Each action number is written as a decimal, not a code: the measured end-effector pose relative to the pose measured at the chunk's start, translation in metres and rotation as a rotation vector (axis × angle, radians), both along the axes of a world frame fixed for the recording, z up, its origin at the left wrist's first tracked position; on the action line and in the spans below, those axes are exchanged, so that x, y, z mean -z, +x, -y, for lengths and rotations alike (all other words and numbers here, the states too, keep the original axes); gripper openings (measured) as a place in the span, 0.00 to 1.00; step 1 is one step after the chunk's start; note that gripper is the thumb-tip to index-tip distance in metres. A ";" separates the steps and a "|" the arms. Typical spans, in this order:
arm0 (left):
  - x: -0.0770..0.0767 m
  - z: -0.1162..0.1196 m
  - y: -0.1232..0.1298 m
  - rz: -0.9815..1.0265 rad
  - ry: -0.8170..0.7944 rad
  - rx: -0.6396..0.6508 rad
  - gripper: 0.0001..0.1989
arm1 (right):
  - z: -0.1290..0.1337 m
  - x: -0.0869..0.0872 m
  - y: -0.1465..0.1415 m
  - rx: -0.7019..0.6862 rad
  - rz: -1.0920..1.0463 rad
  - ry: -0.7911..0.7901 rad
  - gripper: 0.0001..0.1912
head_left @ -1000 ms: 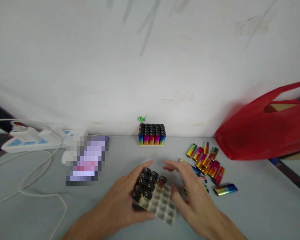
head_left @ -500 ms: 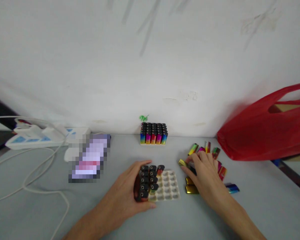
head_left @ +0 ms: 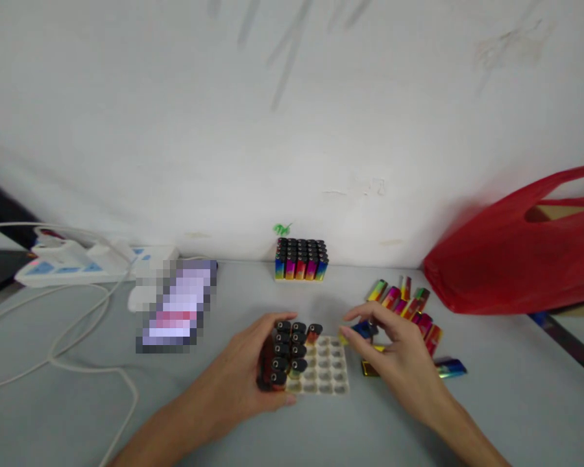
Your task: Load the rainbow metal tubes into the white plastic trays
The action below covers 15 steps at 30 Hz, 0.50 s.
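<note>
A white tray [head_left: 324,367] with rows of round-cornered pockets lies on the table; upright black-topped lighters [head_left: 281,350] fill its left columns, and one leans slightly in the third column. My left hand [head_left: 246,366] is wrapped round the left side of this tray, thumb at the near edge and fingers at the far edge. Just right of the tray, my right hand [head_left: 394,347] pinches a blue and yellow lighter [head_left: 359,333] between thumb and fingers, tilted above the table. Beneath and beyond that hand lie several loose metallic lighters [head_left: 392,297] in yellow, pink, red and blue.
Against the wall stands a full block of lighters [head_left: 301,267]. A red bag [head_left: 506,253] rests at the right. On the left are a phone [head_left: 182,305], a power strip [head_left: 102,263] with plugs, and loose white cables [head_left: 53,353].
My right hand has lifted the lighter from the loose pile and drawn it a little nearer the tray, turning its wrist. My left hand keeps its hold on the tray.
</note>
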<state>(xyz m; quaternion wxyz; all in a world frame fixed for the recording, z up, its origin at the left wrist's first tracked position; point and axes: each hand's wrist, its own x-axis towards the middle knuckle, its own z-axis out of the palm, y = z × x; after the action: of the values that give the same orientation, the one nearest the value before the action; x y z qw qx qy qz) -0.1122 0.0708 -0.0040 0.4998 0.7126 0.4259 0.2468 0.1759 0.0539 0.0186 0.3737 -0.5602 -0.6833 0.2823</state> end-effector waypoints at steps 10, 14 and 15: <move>0.002 0.001 0.001 -0.010 0.057 -0.002 0.45 | 0.015 -0.011 -0.006 -0.296 -0.210 -0.198 0.10; 0.002 0.001 0.001 -0.011 0.076 0.002 0.44 | 0.020 -0.009 -0.016 -0.305 -0.301 -0.211 0.07; 0.002 0.001 0.002 -0.012 0.083 0.004 0.45 | 0.021 -0.009 -0.018 -0.312 -0.318 -0.218 0.07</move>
<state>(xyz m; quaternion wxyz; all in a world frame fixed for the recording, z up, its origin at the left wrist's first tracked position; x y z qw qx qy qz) -0.1106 0.0697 -0.0060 0.4678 0.7352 0.4168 0.2588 0.1577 0.0330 0.0272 0.3655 -0.4335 -0.6596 0.4934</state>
